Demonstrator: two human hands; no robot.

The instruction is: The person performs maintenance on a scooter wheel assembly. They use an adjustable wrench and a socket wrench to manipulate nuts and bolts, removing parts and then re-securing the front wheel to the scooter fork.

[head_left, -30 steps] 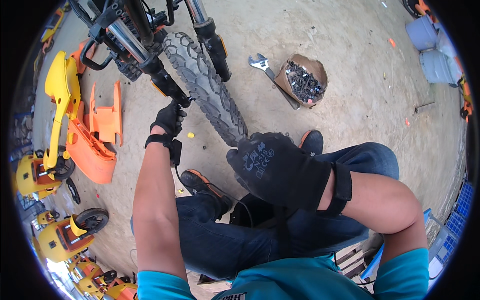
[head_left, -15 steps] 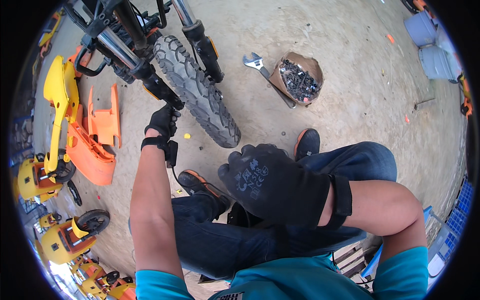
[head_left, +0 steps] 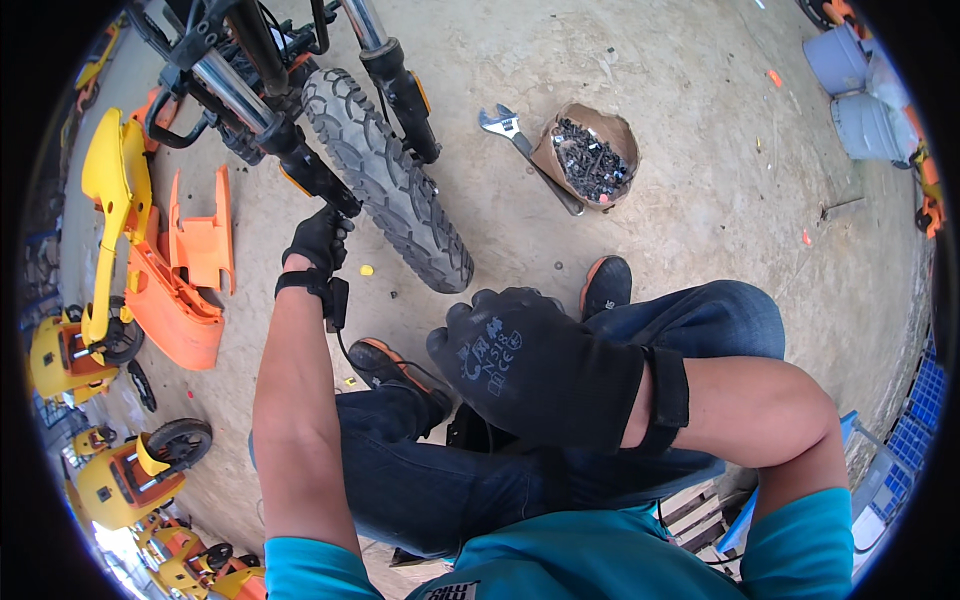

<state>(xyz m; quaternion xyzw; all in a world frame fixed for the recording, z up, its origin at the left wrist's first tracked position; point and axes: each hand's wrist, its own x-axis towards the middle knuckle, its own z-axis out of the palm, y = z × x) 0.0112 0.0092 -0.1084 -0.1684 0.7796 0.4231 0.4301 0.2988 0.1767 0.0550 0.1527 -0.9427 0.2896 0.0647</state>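
A black glove covers my left hand (head_left: 320,240). Its fingers are curled at the bottom end of a motorbike's left black fork leg (head_left: 315,175), beside the knobby front tyre (head_left: 385,180); what they grip there is hidden. My right hand (head_left: 535,365), also in a black glove, is held above my lap, back upward and fingers folded under. Whatever it may hold is out of sight beneath it. Between the fork legs, the tyre leans toward me, its lower end a little beyond my right hand.
An adjustable wrench (head_left: 530,155) lies on the concrete floor against a torn cardboard container (head_left: 632,150) of dark small fasteners. Orange plastic fairings (head_left: 175,305) and a yellow panel (head_left: 115,180) lie at left, near several yellow-orange bikes (head_left: 110,485). Pale buckets (head_left: 865,125) stand far right.
The whole view has shifted very slightly, so everything sits a little further left. Both hands keep their poses, the left still at the fork's lower end.
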